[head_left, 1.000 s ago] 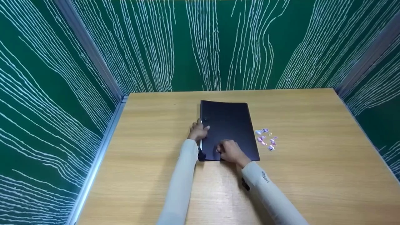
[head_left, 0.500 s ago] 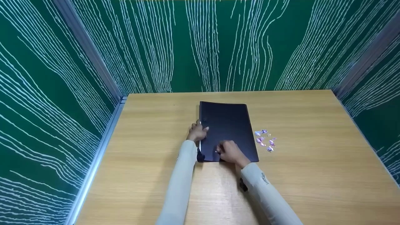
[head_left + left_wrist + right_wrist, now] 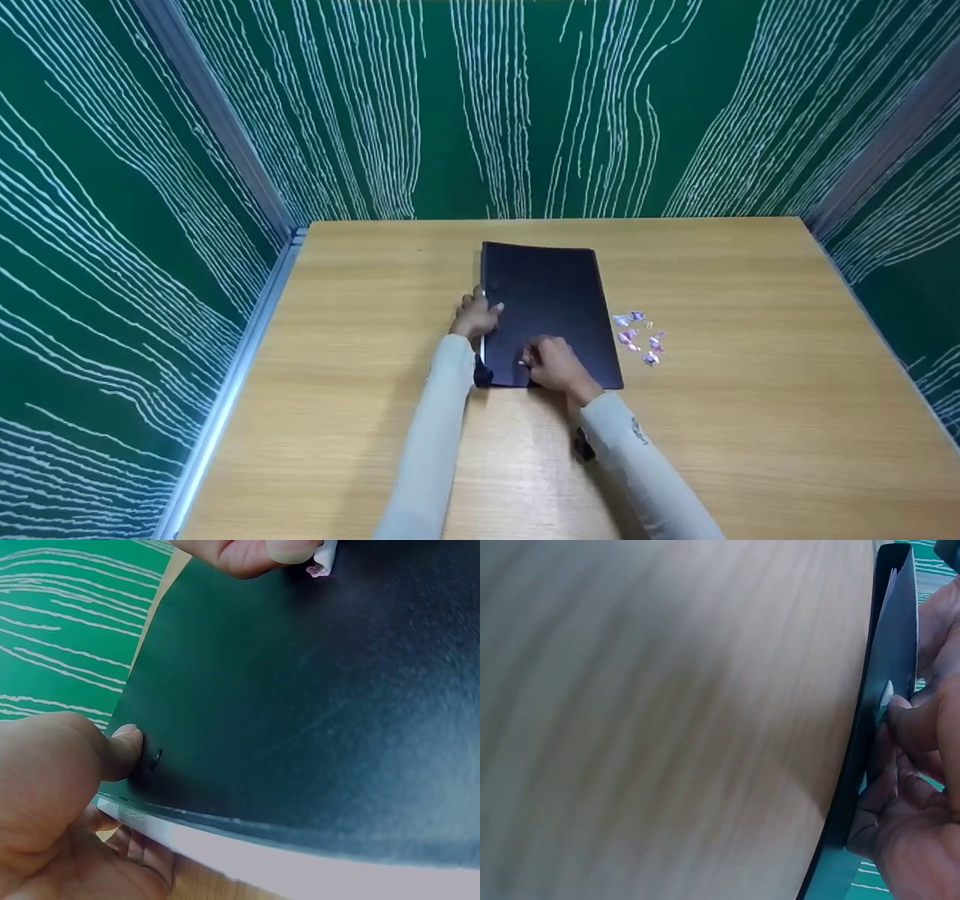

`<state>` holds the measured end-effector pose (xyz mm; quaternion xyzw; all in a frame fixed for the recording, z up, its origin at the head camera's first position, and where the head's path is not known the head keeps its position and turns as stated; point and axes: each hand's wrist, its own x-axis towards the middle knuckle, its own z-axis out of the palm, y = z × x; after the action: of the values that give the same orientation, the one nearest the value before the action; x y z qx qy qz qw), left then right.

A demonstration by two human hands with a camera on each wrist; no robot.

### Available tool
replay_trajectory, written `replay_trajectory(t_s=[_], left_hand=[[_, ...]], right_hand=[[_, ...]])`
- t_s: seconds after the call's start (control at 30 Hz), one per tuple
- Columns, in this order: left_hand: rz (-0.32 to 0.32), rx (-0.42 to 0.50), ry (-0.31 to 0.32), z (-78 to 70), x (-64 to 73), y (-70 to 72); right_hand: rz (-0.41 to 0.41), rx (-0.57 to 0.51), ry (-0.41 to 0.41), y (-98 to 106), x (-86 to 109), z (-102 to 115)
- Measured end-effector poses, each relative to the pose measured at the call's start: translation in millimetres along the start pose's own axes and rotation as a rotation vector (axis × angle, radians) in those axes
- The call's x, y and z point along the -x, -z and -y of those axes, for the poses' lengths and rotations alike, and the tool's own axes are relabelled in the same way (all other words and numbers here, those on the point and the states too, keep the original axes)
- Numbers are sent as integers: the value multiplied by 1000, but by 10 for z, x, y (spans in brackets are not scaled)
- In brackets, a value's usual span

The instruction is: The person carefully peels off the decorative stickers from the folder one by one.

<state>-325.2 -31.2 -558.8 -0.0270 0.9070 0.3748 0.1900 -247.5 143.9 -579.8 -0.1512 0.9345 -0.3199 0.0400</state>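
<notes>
A black folder [image 3: 551,296] lies on the wooden table, its cover lowered over white sheets [image 3: 225,855] that show along the left edge. My left hand [image 3: 476,315] grips that edge, the thumb on top beside a small dark stud or hole [image 3: 156,759] and the fingers below. Over the cover's lower part, my right hand [image 3: 556,364] pinches a small crumpled paper scrap [image 3: 324,559], whitish with a pink tip. In the right wrist view the right fingers sit close to the folder's surface; the scrap cannot be made out clearly there.
Several small purple, pink and white scraps [image 3: 627,337] lie on the wooden table [image 3: 750,420] just right of the folder. Green walls [image 3: 450,112] with white wavy lines stand at the back and both sides. A metal rail [image 3: 225,420] runs along the left side.
</notes>
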Motion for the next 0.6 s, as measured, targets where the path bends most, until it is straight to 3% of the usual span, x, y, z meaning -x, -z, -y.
replay_trajectory(t_s=[0.6], left_hand=[[-8, 24, 3, -9, 32, 22]], right_hand=[[-40, -37, -62, 4, -9, -2]])
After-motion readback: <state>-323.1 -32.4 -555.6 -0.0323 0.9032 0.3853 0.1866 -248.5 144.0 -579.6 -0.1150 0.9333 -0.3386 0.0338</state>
